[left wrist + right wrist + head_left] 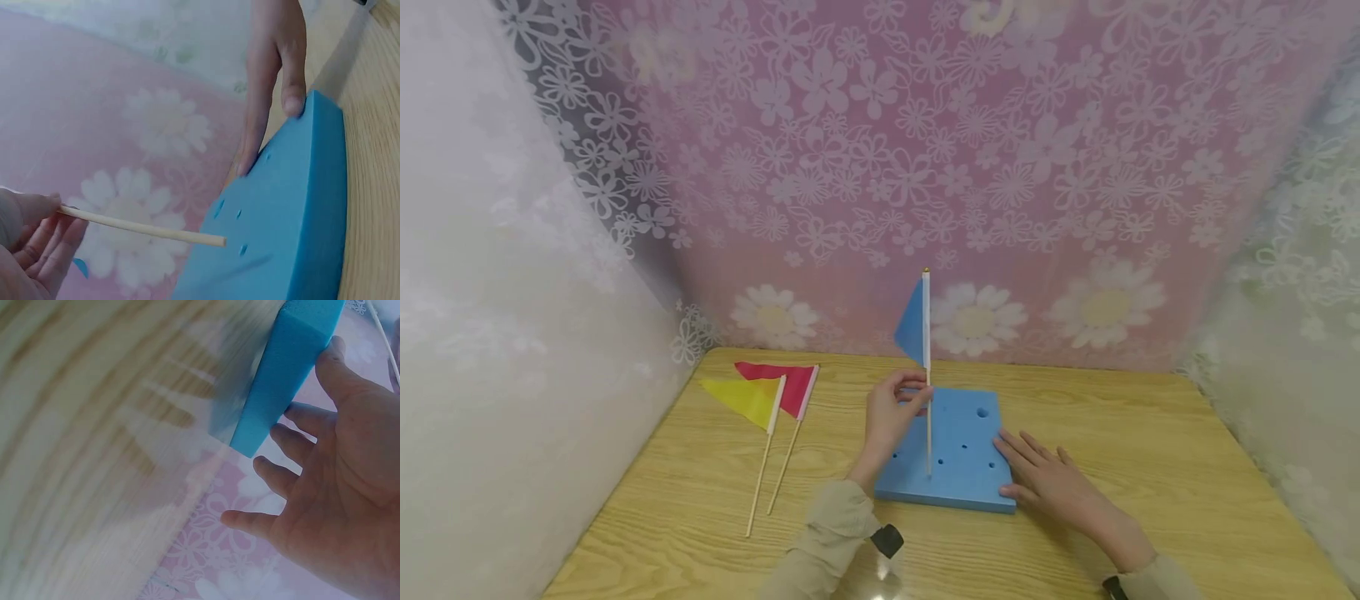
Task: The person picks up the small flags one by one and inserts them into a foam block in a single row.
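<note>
Blue flag [912, 325]: over the near part of the blue block [962, 481], on the table. Long axis near vertical; gold tip up, bare end of stick [144, 229] down. Pennant at the top, pointing left. In left wrist view, bare end clear of the block top, just above it near the holes [982, 412], with a shadow on the block.

Left hand [891, 417]: pinching the stick between thumb and fingers, below the pennant. Right hand [1060, 490]: holding nothing, fingers straight and spread, thumb and some fingertips touching the block's right edge.

Block lying flat, holes of mixed size.

To the left, lying on the table: yellow flag [748, 402] partly over red flag [801, 383], pennants pointing left, sticks slanting toward the near edge, roughly parallel.

Table [1150, 433]: pale wood grain, bright glare near the front. Back wall [925, 167]: pink, white flower outlines, big daisies [977, 323] along the bottom. Left wall [512, 292] and right wall [1307, 333]: pale, floral.
</note>
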Demonstrator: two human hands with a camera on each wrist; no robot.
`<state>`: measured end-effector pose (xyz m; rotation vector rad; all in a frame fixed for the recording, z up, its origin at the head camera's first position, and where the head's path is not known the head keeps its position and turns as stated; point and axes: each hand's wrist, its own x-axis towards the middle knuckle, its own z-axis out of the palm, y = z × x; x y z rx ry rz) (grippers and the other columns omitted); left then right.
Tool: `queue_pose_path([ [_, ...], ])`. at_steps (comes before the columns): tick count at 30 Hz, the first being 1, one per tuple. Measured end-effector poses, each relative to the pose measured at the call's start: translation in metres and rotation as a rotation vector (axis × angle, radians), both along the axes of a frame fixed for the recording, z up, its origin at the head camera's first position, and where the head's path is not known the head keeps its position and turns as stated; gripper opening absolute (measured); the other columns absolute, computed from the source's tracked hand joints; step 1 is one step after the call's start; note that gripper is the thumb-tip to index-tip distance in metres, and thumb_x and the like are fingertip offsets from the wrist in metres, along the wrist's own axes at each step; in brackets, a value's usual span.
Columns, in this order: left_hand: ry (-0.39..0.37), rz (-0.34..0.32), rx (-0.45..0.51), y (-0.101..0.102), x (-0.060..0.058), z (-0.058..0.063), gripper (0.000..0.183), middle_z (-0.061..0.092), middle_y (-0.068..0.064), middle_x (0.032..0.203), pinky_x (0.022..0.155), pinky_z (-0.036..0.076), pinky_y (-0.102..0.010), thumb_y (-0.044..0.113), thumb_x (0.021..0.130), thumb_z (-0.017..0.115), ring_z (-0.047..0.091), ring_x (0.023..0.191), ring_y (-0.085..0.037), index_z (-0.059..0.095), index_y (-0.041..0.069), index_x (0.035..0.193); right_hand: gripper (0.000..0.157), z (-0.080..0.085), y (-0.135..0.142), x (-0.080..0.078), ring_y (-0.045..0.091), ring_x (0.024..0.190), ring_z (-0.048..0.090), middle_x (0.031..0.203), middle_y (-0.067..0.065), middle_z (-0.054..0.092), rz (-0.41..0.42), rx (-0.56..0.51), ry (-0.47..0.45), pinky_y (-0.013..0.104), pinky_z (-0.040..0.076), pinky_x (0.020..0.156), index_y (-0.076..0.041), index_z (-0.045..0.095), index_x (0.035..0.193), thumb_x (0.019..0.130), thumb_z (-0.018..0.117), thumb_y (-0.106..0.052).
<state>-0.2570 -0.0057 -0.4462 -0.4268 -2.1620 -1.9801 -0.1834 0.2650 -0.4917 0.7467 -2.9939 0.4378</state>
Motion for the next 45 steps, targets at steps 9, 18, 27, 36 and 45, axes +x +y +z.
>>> queue_pose_path([
  [9, 0.156, -0.079, 0.119, 0.05, -0.002, 0.001, 0.022, 0.073, -0.018, 0.103, 0.071, 0.063, -0.028, 0.01, 0.094, 0.073, 0.074, 0.088, -0.033, 0.069, 0.001, 0.114, 0.07, -0.001, 0.001, -0.003, 0.045, 0.144, 0.037, 0.16, 0.013, 0.04, -0.019, 0.015, 0.017, 0.08, 0.03, 0.102, -0.01, 0.044, 0.154, 0.098, 0.061, -0.048],
  [18, 0.182, -0.105, 0.09, 0.082, -0.003, -0.007, 0.022, 0.074, -0.011, 0.102, 0.069, 0.062, -0.026, 0.017, 0.094, 0.074, 0.074, 0.085, -0.016, 0.07, 0.006, 0.112, 0.069, -0.004, 0.004, -0.007, 0.045, 0.142, 0.04, 0.158, 0.012, 0.042, 0.014, 0.001, 0.068, 0.082, 0.031, 0.098, -0.014, 0.045, 0.154, 0.097, 0.062, -0.048],
  [27, 0.173, -0.1, 0.07, 0.089, -0.001, -0.018, 0.017, 0.074, -0.009, 0.1, 0.069, 0.061, -0.023, 0.015, 0.093, 0.075, 0.074, 0.084, -0.015, 0.07, 0.009, 0.108, 0.069, -0.009, 0.008, -0.01, 0.047, 0.138, 0.043, 0.156, 0.016, 0.044, 0.04, -0.005, 0.108, 0.082, 0.033, 0.096, -0.012, 0.047, 0.153, 0.096, 0.063, -0.048],
  [36, 0.19, -0.087, 0.055, 0.092, -0.001, -0.023, 0.016, 0.075, -0.01, 0.1, 0.07, 0.061, -0.022, 0.008, 0.092, 0.074, 0.074, 0.086, -0.015, 0.07, 0.009, 0.107, 0.067, -0.001, 0.005, -0.008, 0.045, 0.142, 0.04, 0.158, 0.016, 0.042, 0.006, 0.025, 0.04, 0.08, 0.031, 0.101, -0.01, 0.046, 0.153, 0.098, 0.061, -0.047],
  [45, 0.193, -0.069, 0.017, 0.091, 0.001, -0.026, 0.019, 0.075, -0.006, 0.099, 0.068, 0.06, -0.02, 0.021, 0.093, 0.074, 0.073, 0.084, -0.012, 0.071, 0.009, 0.107, 0.069, -0.003, 0.005, -0.009, 0.045, 0.143, 0.039, 0.159, 0.015, 0.04, 0.007, 0.02, 0.032, 0.081, 0.03, 0.101, -0.011, 0.045, 0.154, 0.098, 0.061, -0.047],
])
